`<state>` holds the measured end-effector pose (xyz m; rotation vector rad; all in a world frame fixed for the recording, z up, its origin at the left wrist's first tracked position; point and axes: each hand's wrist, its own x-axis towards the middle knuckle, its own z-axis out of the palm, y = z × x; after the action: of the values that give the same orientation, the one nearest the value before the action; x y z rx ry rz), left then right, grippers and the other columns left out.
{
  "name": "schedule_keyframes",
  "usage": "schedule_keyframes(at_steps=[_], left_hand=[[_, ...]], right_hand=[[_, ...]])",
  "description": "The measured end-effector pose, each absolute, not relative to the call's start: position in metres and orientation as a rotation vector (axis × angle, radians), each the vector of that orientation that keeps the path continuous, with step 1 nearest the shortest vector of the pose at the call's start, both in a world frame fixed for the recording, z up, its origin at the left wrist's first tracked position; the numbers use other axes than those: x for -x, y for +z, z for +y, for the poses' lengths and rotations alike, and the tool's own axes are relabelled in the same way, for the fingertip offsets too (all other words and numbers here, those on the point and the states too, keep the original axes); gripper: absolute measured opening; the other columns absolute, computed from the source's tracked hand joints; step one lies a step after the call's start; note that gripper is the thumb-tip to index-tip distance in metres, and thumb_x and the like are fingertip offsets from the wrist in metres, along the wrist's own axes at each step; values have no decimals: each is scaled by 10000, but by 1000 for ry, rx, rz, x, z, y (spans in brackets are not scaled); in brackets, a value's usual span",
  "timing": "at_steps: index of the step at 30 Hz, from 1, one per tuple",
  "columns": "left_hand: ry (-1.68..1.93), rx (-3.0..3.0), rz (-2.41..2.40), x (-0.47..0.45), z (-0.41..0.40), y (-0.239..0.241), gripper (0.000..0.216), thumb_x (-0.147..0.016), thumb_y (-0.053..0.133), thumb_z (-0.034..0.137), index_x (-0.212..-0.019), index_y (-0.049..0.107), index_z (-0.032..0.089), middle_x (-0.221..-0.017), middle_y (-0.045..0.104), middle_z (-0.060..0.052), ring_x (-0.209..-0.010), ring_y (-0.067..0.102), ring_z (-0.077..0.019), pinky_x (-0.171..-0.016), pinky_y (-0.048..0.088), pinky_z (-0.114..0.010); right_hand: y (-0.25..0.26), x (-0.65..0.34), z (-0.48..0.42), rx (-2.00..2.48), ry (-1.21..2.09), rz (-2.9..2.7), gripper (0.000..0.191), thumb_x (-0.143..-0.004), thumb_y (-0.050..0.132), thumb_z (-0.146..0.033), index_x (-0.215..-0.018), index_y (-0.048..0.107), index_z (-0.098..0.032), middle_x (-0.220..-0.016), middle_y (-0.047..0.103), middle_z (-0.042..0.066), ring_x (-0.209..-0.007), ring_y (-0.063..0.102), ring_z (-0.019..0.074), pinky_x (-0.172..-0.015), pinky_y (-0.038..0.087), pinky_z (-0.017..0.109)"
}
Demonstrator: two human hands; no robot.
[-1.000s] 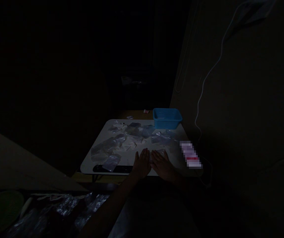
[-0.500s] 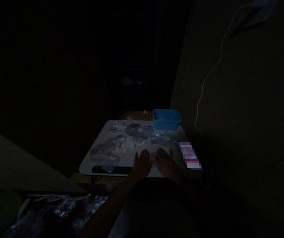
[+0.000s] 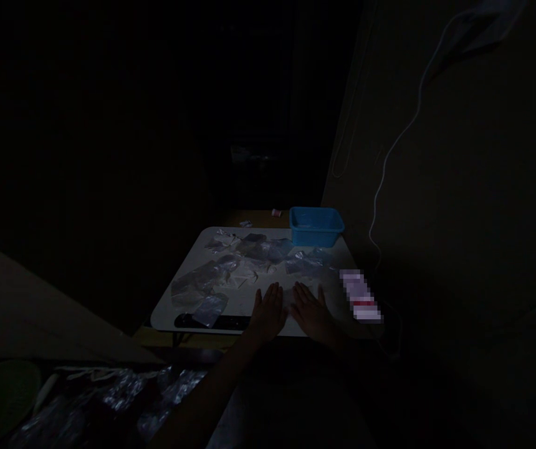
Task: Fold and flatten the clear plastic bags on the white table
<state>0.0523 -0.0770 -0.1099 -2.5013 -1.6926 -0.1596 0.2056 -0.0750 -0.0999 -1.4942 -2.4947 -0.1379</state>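
Observation:
My left hand (image 3: 268,313) lies flat, palm down, near the front edge of a small white folding table (image 3: 162,317). Beside it, my right hand (image 3: 312,315) is also palm down with its fingers stretched out and the thumb side towards the left hand. A faint pale patch, perhaps clear plastic, shows between them; what lies under the palms is hidden. Beyond the fingertips, several clear plastic bags (image 3: 268,251) are spread over the tabletop with crumpled white pieces (image 3: 244,274) among them. One small plastic bag (image 3: 210,310) rests across the dark slot at the left front.
A blue plastic basket (image 3: 317,236) stands at the table's back right corner. A blurred-out phone-like object (image 3: 360,296) lies at the right edge, near a white cable (image 3: 382,174) along the wall. Shiny plastic (image 3: 125,390) and a green round basin (image 3: 4,399) are at lower left.
My right hand's fingers have shifted slightly and lie a little straighter. My left hand stays almost in place. The bags and basket have not visibly moved.

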Motion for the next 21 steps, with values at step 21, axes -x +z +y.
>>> schedule_keyframes(at_steps=[21], left_hand=[[-179,2527,-1709,-52,-76,-111,525,-849,227,333,-1312,242,87,-1379,224,-125,-1271,168,-233,-991,160,-489]], right_hand=[[-100,-202,-72,1400,-59,-2530,525,-875,169,-424,-1281,327,-131,-1343,312,113,-1255,215,210,-1005,-4,498]])
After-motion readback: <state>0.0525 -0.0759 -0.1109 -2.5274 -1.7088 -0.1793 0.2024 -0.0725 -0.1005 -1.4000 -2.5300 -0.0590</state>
